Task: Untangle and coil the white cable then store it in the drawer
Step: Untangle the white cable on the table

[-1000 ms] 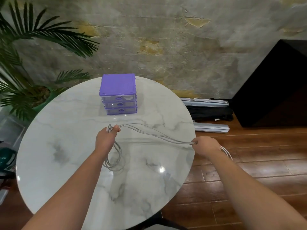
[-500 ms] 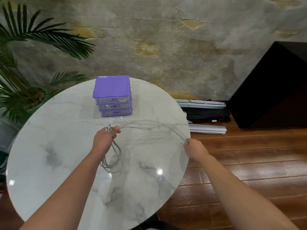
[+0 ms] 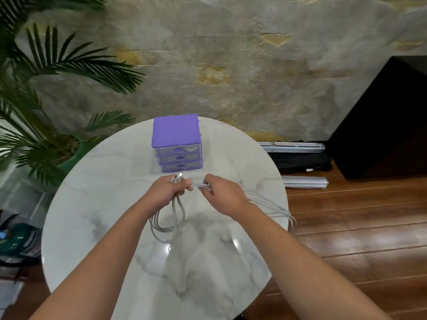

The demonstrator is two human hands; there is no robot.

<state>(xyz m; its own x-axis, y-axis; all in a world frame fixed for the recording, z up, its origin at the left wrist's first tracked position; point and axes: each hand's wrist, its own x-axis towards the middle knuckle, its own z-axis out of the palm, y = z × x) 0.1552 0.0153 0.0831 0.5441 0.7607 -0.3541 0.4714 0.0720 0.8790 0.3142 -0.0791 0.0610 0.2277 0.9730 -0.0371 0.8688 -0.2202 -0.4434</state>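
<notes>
Now the white cable point(image 3: 172, 218) is gathering: the right hand point(image 3: 221, 192), a moment ago out at the marble table's point(image 3: 92, 204) edge, is bringing its strands beside the left hand point(image 3: 165, 192), which is gripping hanging loops and plugs. Coiling is advancing; the purple drawer unit point(image 3: 176, 142) is sitting shut.

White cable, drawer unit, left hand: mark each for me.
white cable point(image 3: 169, 224), head view, on the hanging loops.
drawer unit point(image 3: 175, 130), head view, on its purple top.
left hand point(image 3: 165, 192), head view, on its back.
</notes>
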